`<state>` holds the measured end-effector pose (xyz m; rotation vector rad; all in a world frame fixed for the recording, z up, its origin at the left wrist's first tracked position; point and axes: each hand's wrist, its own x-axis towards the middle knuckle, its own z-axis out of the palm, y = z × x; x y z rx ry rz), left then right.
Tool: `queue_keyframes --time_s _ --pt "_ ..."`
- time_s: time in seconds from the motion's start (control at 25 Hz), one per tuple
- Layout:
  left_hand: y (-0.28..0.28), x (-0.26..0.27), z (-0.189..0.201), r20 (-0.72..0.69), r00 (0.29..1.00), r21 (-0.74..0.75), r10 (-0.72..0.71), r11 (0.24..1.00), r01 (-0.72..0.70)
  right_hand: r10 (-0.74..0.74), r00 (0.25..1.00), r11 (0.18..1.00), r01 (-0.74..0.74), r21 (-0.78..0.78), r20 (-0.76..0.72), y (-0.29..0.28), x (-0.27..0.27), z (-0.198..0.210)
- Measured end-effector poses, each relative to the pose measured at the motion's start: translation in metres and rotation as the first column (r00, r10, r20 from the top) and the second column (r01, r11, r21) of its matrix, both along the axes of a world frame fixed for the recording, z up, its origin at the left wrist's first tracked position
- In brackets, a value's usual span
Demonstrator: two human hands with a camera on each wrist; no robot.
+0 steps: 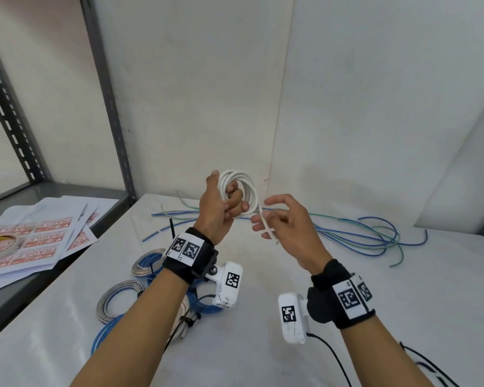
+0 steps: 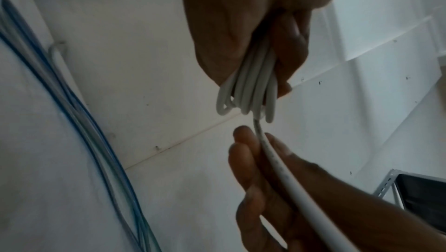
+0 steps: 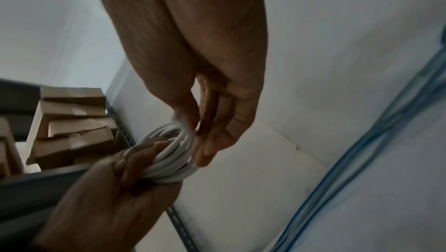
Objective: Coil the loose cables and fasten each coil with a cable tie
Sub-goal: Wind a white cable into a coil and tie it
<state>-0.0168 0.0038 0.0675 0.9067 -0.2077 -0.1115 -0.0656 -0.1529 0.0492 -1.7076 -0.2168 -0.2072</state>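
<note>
Tied coils [image 1: 129, 291] left on table [image 1: 263, 317], loose cables [image 1: 361, 236] right

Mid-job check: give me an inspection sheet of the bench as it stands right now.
Surface: white table, no damage seen.
Job's things: white cable coil in left hand; white strip, likely the tie, in right hand.
Clutter: FRAGILE label sheets and tape roll on the side shelf.
Hands: both busy.
Cables: loose blue and green cables uncoiled; tied coils near left.
Surroundings: metal rack, white wall.
</note>
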Motion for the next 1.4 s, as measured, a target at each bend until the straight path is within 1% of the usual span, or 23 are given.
queue_keyframes --time_s 0.08,0.12,0.24,0.28,0.32,0.44,0.48,0.56,0.68,0.72,0.8,0.84,0.88,0.92,0.96,1.0,1.04,1.08,1.12,1.16,1.24,1.32,1.4 --pt "0.0 -0.003 0.0 -0.009 1.0 -0.002 -0.021 1.0 0.021 0.04 0.999 0.998 -0.039 -0.052 0.003 0.0 -0.003 0.001" --pt "-0.001 -0.005 -0.001 -0.015 0.999 -0.004 -0.028 1.0 0.028 0.052 0.999 0.998 -0.052 -0.041 -0.002 0.001 -0.004 0.001" --pt "-0.005 -0.007 -0.003 -0.027 0.999 -0.037 -0.026 0.999 0.025 0.001 1.0 0.99 0.0 0.142 -0.007 0.004 -0.005 0.0" --pt "-0.006 -0.008 -0.004 -0.033 0.999 -0.063 -0.021 0.998 0.019 -0.033 0.999 0.984 0.03 0.176 0.016 0.005 -0.005 -0.001" --pt "-0.008 -0.008 -0.004 -0.037 0.999 -0.101 -0.014 0.995 0.01 -0.055 0.997 0.983 0.044 0.176 0.055 0.005 -0.005 -0.003" --pt "-0.008 -0.008 -0.004 -0.053 0.999 -0.213 -0.001 0.977 -0.01 -0.041 0.988 0.989 0.019 0.145 0.152 0.005 -0.005 -0.009" --pt "-0.006 -0.007 -0.003 -0.059 0.998 -0.211 -0.006 0.977 -0.007 -0.026 0.987 0.991 0.005 0.137 0.158 0.004 -0.005 -0.009" --pt "-0.002 -0.004 -0.001 -0.067 0.997 -0.157 -0.028 0.987 0.017 0.008 0.987 0.992 -0.029 0.123 0.164 -0.001 -0.007 -0.007" --pt "0.004 -0.001 -0.002 -0.064 0.994 -0.11 -0.089 0.991 0.081 0.066 0.992 0.979 -0.084 0.184 0.103 -0.001 -0.012 -0.003" --pt "0.004 -0.002 -0.002 -0.06 0.99 -0.103 -0.127 0.987 0.121 0.062 0.994 0.974 -0.08 0.211 0.09 0.002 -0.013 -0.001" --pt "0.001 -0.006 -0.005 -0.048 0.982 -0.083 -0.183 0.98 0.179 -0.009 0.995 0.974 -0.014 0.227 0.099 0.007 -0.013 0.001" --pt "-0.001 -0.009 -0.006 -0.038 0.981 -0.077 -0.191 0.979 0.188 -0.055 0.992 0.978 0.031 0.204 0.11 0.009 -0.013 0.001" --pt "-0.003 -0.01 -0.007 -0.028 0.981 -0.077 -0.19 0.979 0.187 -0.091 0.987 0.987 0.072 0.143 0.134 0.012 -0.012 -0.001" --pt "-0.004 -0.011 -0.007 -0.022 0.982 -0.078 -0.185 0.98 0.183 -0.123 0.975 0.992 0.123 0.017 0.186 0.015 -0.011 -0.004" --pt "-0.005 -0.011 -0.008 -0.019 0.983 -0.08 -0.181 0.981 0.179 -0.158 0.95 0.964 0.207 -0.165 0.269 0.017 -0.01 -0.007" --pt "-0.006 -0.011 -0.008 -0.019 0.984 -0.083 -0.179 0.981 0.177 -0.176 0.922 0.895 0.295 -0.335 0.344 0.019 -0.008 -0.011" --pt "-0.006 -0.012 -0.01 -0.021 0.984 -0.088 -0.179 0.98 0.176 -0.191 0.905 0.827 0.357 -0.435 0.38 0.021 -0.007 -0.014" --pt "-0.005 -0.011 -0.01 -0.023 0.984 -0.087 -0.177 0.981 0.175 -0.207 0.896 0.793 0.389 -0.469 0.393 0.021 -0.004 -0.012" --pt "-0.004 -0.012 -0.013 -0.03 0.983 -0.077 -0.179 0.981 0.176 -0.217 0.894 0.786 0.399 -0.473 0.392 0.019 -0.003 -0.01" --pt "-0.002 -0.011 -0.015 -0.034 0.984 -0.054 -0.175 0.983 0.173 -0.216 0.895 0.803 0.391 -0.449 0.391 0.015 0.001 -0.008" --pt "0.002 -0.01 -0.018 -0.037 0.988 0.012 -0.153 0.988 0.154 -0.175 0.916 0.878 0.311 -0.363 0.361 0.006 0.004 -0.005" --pt "0.004 -0.009 -0.019 -0.032 0.99 0.051 -0.14 0.989 0.141 -0.102 0.926 0.898 0.242 -0.367 0.362 0.002 0.005 -0.002" --pt "0.006 -0.01 -0.017 -0.037 0.987 0.039 -0.159 0.986 0.16 -0.116 0.901 0.842 0.313 -0.44 0.418 0.004 0.006 -0.001"
